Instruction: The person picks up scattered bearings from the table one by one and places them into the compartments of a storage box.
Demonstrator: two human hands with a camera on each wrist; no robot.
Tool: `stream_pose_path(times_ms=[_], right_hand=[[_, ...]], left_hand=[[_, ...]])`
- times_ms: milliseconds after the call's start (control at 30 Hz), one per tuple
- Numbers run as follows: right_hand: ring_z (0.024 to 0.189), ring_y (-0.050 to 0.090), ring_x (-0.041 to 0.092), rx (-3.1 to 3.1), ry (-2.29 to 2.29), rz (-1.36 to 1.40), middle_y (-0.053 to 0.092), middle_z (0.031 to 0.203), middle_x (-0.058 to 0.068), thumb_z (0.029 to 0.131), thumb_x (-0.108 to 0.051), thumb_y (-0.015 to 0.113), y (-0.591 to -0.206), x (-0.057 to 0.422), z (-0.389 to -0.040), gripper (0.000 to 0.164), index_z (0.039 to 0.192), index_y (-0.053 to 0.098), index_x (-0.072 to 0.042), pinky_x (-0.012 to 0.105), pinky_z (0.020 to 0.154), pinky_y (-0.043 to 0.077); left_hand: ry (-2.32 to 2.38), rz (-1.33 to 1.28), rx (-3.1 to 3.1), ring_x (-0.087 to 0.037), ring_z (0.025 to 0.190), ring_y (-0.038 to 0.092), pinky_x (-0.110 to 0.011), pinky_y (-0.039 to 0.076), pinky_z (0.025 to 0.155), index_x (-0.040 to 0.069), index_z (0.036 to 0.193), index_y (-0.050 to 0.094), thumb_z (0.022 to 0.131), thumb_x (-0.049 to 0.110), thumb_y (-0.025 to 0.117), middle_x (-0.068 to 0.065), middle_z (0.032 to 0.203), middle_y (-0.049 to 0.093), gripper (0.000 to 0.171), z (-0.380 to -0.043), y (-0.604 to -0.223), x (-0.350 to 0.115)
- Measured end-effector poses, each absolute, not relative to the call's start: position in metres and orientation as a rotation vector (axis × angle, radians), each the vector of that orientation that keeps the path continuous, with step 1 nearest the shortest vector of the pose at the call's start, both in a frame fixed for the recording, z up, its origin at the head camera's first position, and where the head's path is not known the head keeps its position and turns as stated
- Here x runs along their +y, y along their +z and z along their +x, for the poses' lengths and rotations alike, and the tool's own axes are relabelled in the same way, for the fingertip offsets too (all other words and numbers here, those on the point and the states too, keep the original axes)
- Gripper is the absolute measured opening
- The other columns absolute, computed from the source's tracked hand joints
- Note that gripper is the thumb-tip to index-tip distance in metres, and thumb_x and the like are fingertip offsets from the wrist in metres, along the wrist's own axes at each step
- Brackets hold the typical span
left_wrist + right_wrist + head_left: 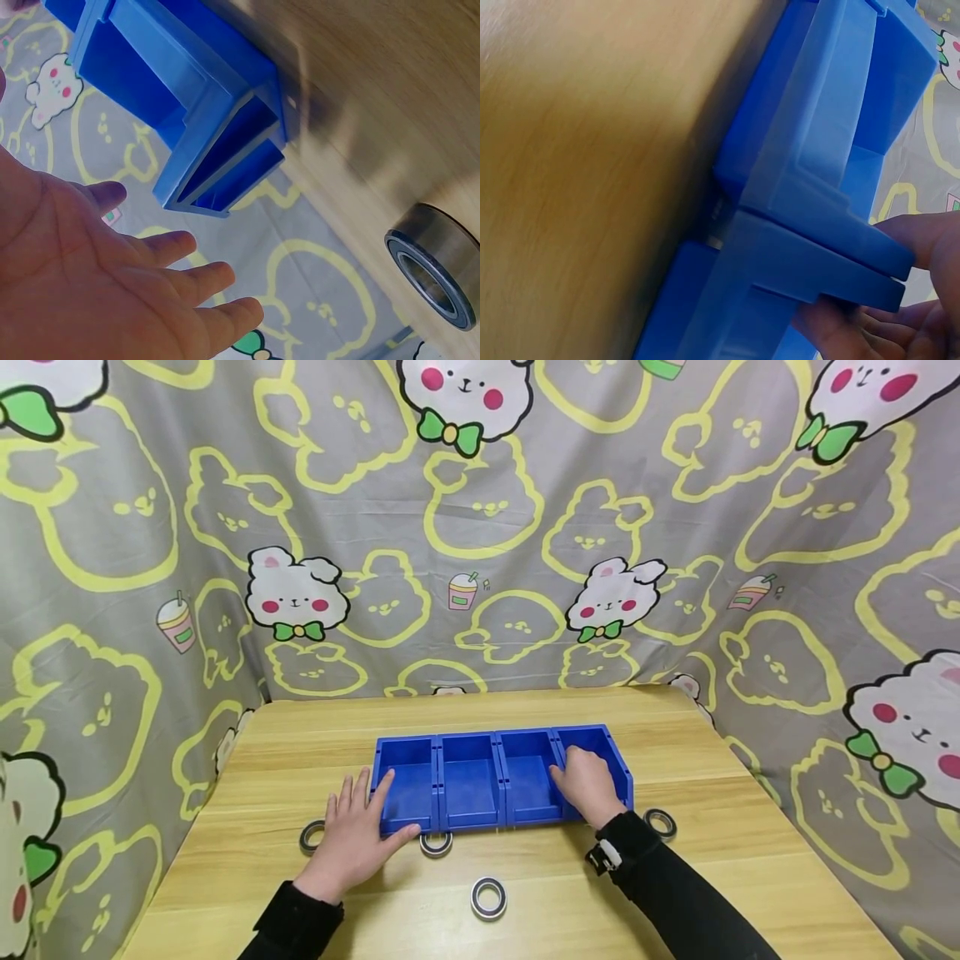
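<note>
Right hand [590, 782] pinches 2 adjoining walls [821, 266], probably holding 4 blue bins [501, 781] together; left hand [351, 837] spreads at their left end.

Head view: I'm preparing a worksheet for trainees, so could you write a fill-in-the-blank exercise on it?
The four plastic bins are coloured ____.
The ball bearings in view number ____.
Counting from the left, the right hand pinches where the third and ____ bins meet.

Missing words: blue; four; fourth.
</note>
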State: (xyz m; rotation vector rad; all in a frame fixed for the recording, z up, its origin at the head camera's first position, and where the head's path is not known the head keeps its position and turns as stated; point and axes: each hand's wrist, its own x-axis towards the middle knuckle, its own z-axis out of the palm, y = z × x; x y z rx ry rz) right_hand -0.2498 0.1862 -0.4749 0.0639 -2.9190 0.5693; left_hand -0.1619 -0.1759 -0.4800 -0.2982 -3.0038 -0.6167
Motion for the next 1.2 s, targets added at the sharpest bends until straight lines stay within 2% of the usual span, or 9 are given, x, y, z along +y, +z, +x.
stream_pose_path(times_ms=[233, 300, 367, 467, 533, 833, 1067, 1200], right_hand=[[0.059, 0.057, 0.022, -2.921, 0.584, 0.055, 0.060, 0.070, 0.011, 0.091, -0.024, 0.074, -0.475, 0.186, -0.250, 0.029, 0.090, 0.064, 0.004, 0.038, 0.054, 0.048], [0.067, 0.064, 0.028, -2.928, 0.585, 0.048, 0.066, 0.083, 0.019, 0.091, -0.027, 0.074, -0.473, 0.187, -0.248, 0.039, 0.103, 0.064, 0.008, 0.043, 0.060, 0.054], [0.085, 0.068, 0.037, -2.924, 0.602, 0.033, 0.068, 0.105, 0.026, 0.090, -0.034, 0.075, -0.468, 0.187, -0.246, 0.057, 0.123, 0.058, 0.010, 0.049, 0.072, 0.057], [0.111, 0.062, 0.046, -2.896, 0.651, 0.022, 0.056, 0.134, 0.031, 0.089, -0.044, 0.074, -0.458, 0.186, -0.241, 0.085, 0.147, 0.039, 0.007, 0.058, 0.089, 0.053], [0.119, 0.056, 0.047, -2.871, 0.696, 0.023, 0.050, 0.141, 0.030, 0.088, -0.048, 0.074, -0.451, 0.185, -0.239, 0.092, 0.152, 0.033, 0.003, 0.061, 0.094, 0.049], [0.127, 0.050, 0.047, -2.873, 0.718, 0.039, 0.045, 0.147, 0.029, 0.090, -0.047, 0.072, -0.447, 0.187, -0.234, 0.088, 0.153, 0.033, 0.001, 0.062, 0.100, 0.045], [0.123, 0.053, 0.047, -2.841, 0.660, 0.033, 0.048, 0.143, 0.028, 0.089, -0.051, 0.071, -0.443, 0.198, -0.231, 0.087, 0.151, 0.037, 0.000, 0.062, 0.092, 0.049], [0.122, 0.053, 0.048, -2.835, 0.644, 0.022, 0.048, 0.143, 0.029, 0.090, -0.051, 0.070, -0.439, 0.208, -0.228, 0.086, 0.150, 0.038, 0.001, 0.062, 0.090, 0.050]], left_hand=[[-0.616, -0.297, -3.016, -0.055, 0.147, 0.005, -0.074, 0.003, 0.113, 0.017, 0.160, 0.025, 0.090, 0.066, 0.060, -0.029, 0.162, 0.015, 0.092, -0.162, -0.481, -0.177], [-0.627, -0.299, -3.008, -0.055, 0.147, 0.006, -0.074, 0.002, 0.112, 0.016, 0.160, 0.026, 0.090, 0.067, 0.059, -0.029, 0.162, 0.016, 0.093, -0.162, -0.481, -0.177], [-0.635, -0.302, -3.004, -0.055, 0.147, 0.005, -0.074, 0.003, 0.112, 0.016, 0.160, 0.025, 0.089, 0.069, 0.057, -0.029, 0.162, 0.015, 0.094, -0.162, -0.481, -0.178], [-0.640, -0.301, -2.998, -0.055, 0.147, 0.005, -0.074, 0.003, 0.113, 0.016, 0.160, 0.025, 0.088, 0.073, 0.054, -0.029, 0.162, 0.015, 0.096, -0.161, -0.482, -0.178], [-0.641, -0.299, -2.997, -0.055, 0.147, 0.005, -0.074, 0.003, 0.113, 0.016, 0.160, 0.025, 0.089, 0.073, 0.053, -0.030, 0.162, 0.015, 0.096, -0.161, -0.482, -0.179], [-0.632, -0.293, -3.025, -0.054, 0.147, 0.005, -0.073, 0.003, 0.113, 0.018, 0.161, 0.023, 0.088, 0.076, 0.050, -0.029, 0.162, 0.014, 0.097, -0.160, -0.478, -0.178], [-0.641, -0.297, -3.010, -0.055, 0.147, 0.006, -0.073, 0.003, 0.113, 0.016, 0.161, 0.023, 0.091, 0.066, 0.059, -0.030, 0.162, 0.015, 0.093, -0.160, -0.476, -0.178], [-0.627, -0.303, -2.997, -0.056, 0.146, 0.008, -0.074, 0.004, 0.113, 0.015, 0.161, 0.024, 0.090, 0.068, 0.056, -0.031, 0.161, 0.016, 0.094, -0.160, -0.476, -0.179]])
